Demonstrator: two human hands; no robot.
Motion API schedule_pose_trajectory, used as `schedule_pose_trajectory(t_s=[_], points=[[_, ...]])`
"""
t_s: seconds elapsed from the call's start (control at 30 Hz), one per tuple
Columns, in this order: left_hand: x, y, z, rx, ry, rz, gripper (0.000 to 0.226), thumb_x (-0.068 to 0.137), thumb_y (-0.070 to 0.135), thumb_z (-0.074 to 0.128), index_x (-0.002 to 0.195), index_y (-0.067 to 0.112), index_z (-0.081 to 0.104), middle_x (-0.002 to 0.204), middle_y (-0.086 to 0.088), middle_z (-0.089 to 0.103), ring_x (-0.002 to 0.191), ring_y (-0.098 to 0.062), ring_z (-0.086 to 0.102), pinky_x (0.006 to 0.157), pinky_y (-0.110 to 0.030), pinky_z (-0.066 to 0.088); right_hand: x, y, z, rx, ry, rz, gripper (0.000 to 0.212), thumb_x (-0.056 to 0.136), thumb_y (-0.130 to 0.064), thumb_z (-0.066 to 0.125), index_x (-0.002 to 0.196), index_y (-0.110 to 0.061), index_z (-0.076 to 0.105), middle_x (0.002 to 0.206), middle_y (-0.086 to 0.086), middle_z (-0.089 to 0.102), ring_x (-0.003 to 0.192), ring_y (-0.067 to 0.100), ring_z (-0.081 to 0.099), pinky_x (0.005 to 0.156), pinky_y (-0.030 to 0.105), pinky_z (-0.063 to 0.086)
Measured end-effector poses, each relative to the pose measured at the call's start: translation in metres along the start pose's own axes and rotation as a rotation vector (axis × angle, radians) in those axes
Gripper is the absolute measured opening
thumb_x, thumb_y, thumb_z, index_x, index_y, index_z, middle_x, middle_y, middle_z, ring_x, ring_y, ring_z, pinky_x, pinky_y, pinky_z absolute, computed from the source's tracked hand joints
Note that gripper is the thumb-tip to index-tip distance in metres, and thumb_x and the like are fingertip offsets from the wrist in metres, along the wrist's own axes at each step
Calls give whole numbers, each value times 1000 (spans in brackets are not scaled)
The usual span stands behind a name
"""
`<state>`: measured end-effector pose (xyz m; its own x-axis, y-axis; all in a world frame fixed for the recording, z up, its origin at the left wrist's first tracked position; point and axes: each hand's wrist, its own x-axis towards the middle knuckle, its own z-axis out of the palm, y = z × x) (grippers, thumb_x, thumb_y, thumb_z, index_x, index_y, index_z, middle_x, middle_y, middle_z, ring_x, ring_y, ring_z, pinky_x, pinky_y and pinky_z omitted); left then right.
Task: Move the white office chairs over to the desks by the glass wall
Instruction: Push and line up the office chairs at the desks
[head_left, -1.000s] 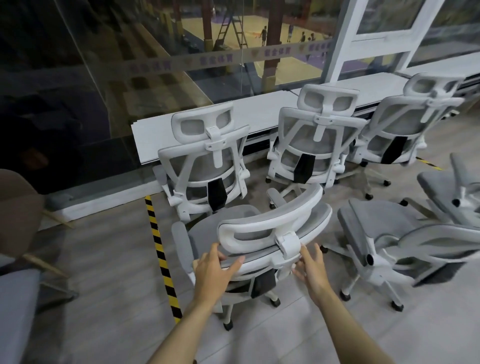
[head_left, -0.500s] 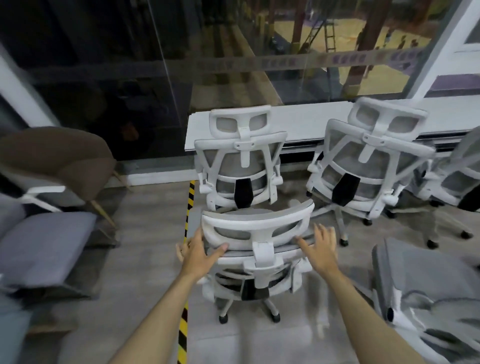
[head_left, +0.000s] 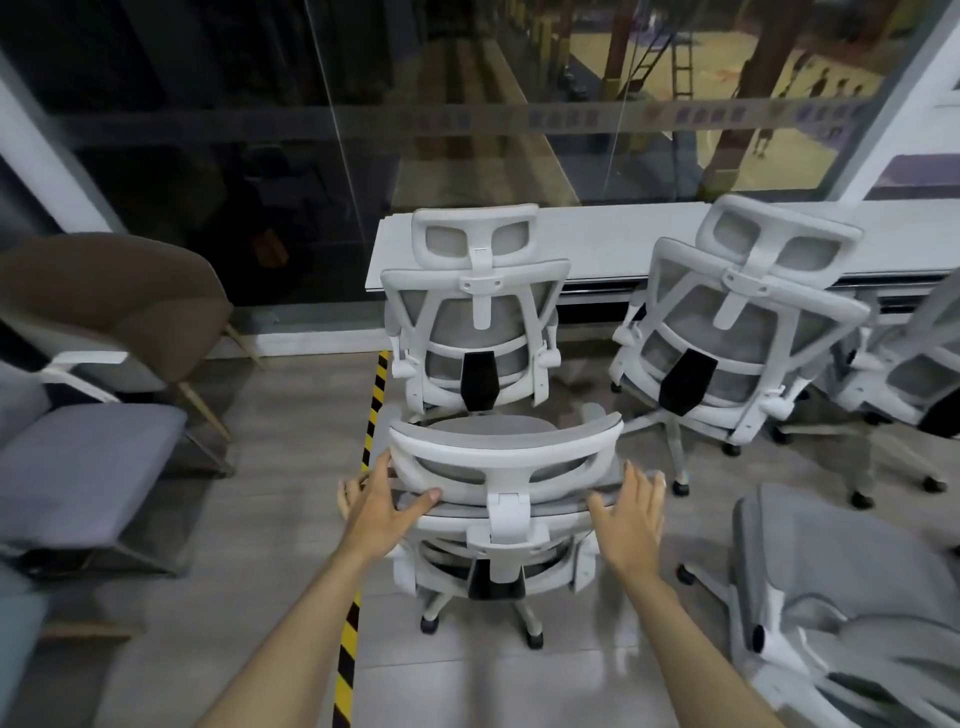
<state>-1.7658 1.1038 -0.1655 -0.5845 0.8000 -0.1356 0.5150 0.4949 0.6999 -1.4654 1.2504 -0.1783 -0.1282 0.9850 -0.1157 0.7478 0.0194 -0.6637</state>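
On grey plank floor (head_left: 270, 415) beside striped hazard tape (head_left: 375, 410), your left hand (head_left: 382, 499) grips the nearest white chair (head_left: 504, 467) at its backrest; your right hand (head_left: 631, 512) rests flat, fingers straight, on it. Two more chairs (head_left: 475, 332) face the white table (head_left: 613, 234) along the glass wall (head_left: 363, 130).

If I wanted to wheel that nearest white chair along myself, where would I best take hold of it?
Probably from behind, at the top of the backrest of the nearest white chair. Its back faces the person and the wide upper frame sits within easy reach, one side for each hand. The left hand and right hand are already there, either side of the headrest post.
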Motion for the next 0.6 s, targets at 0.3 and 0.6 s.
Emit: schedule_pose_trajectory(t_s=[0.3, 0.6], points=[[15, 1, 13, -78, 60, -102, 102, 62, 93, 61, 146, 44, 29, 130, 9, 57, 137, -24, 27, 117, -58, 25, 35, 2, 0, -19, -64, -67, 79, 98, -40, 47, 162, -15, 8, 171, 1, 2, 153, 18, -23, 125, 56, 10], [44, 4, 5, -122, 99, -90, 100, 63, 89, 65, 147, 42, 37, 130, 11, 51, 137, -23, 24, 118, -55, 23, 64, -16, 8, -49, -106, -68, 84, 101, -44, 44, 162, -14, -4, 170, -2, -10, 152, 20, -27, 126, 48, 0]])
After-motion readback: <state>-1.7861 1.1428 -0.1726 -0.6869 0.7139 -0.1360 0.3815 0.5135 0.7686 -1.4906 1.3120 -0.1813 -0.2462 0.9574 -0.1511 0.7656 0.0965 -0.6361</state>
